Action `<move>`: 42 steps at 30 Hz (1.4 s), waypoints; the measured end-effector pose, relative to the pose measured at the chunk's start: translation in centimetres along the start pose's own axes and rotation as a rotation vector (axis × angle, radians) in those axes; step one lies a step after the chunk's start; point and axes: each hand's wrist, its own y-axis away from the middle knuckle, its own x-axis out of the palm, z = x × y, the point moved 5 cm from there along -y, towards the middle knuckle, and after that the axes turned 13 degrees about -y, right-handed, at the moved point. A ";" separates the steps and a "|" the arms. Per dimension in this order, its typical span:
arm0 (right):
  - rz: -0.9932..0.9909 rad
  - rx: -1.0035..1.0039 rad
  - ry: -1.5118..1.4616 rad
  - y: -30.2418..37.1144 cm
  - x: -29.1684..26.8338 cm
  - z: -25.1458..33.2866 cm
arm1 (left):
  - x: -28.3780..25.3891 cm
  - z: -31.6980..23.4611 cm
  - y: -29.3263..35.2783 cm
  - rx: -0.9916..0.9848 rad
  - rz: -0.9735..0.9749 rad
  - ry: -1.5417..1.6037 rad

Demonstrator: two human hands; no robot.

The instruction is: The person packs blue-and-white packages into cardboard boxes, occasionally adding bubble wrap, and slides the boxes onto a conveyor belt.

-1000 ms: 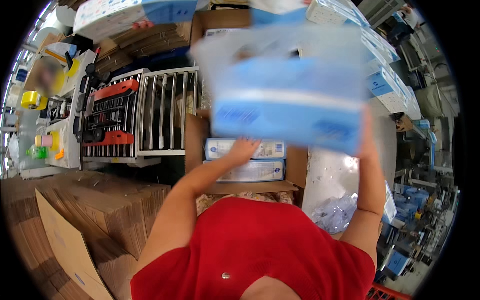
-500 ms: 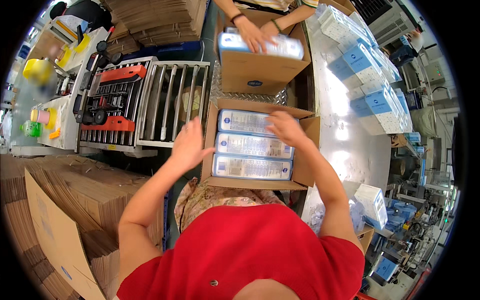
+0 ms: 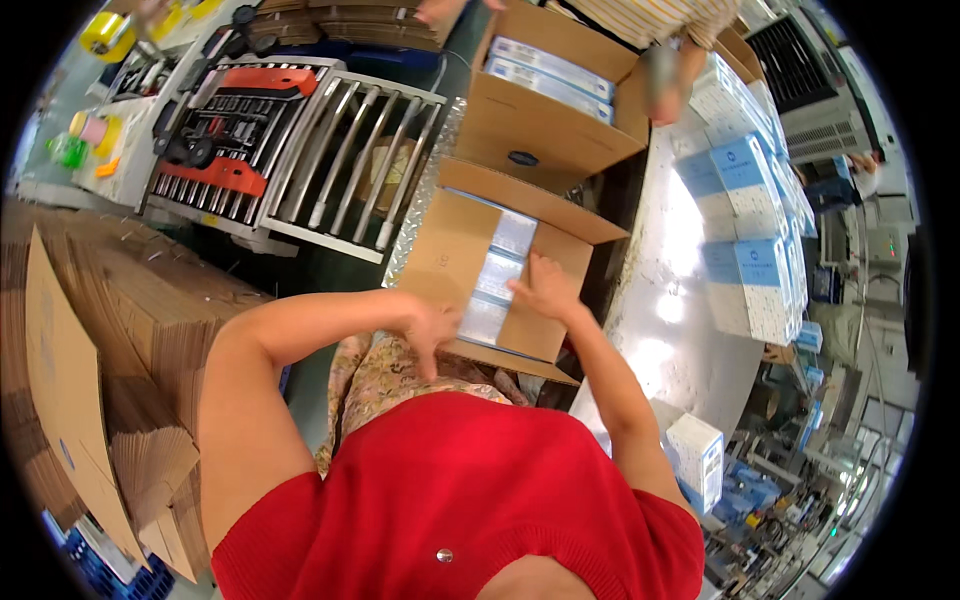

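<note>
An opened carton (image 3: 455, 235) stands before me, its left and right flaps folded inward over white-and-blue boxes (image 3: 492, 285). A strip of those boxes shows between the two flaps. On the right flap (image 3: 535, 325) rests my right hand (image 3: 548, 290), fingers stretched out and holding nothing. My left hand (image 3: 430, 325) is at the near left corner of the carton, slightly blurred, its fingers apart and pointing toward me. The far flap (image 3: 535, 195) stands up, and the near flap (image 3: 510, 360) leans outward toward my body.
Beyond stands another open carton (image 3: 540, 120) holding similar boxes, with a person in a striped top (image 3: 650, 15) behind it. A roller conveyor (image 3: 350, 165) lies left; flattened cardboard (image 3: 170, 310) is stacked nearer. Box stacks (image 3: 745, 190) occupy the metal table (image 3: 665, 320) at right.
The carton's left and right flaps have come down over the boxes. My left hand has moved nearer to me. The other person's hands have left the far carton. The view has turned slightly.
</note>
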 end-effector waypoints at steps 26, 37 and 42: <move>-0.676 0.057 -0.599 -24.6 6.0 14.4 | 11.8 42.3 25.8 -0.605 -1.512 0.690; -0.679 -0.188 -0.671 -44.1 7.3 30.0 | 14.2 46.6 31.7 -1.430 -1.231 -0.003; -0.514 -0.182 -0.458 -50.8 9.2 30.0 | 12.6 44.3 31.0 -1.560 -1.427 0.231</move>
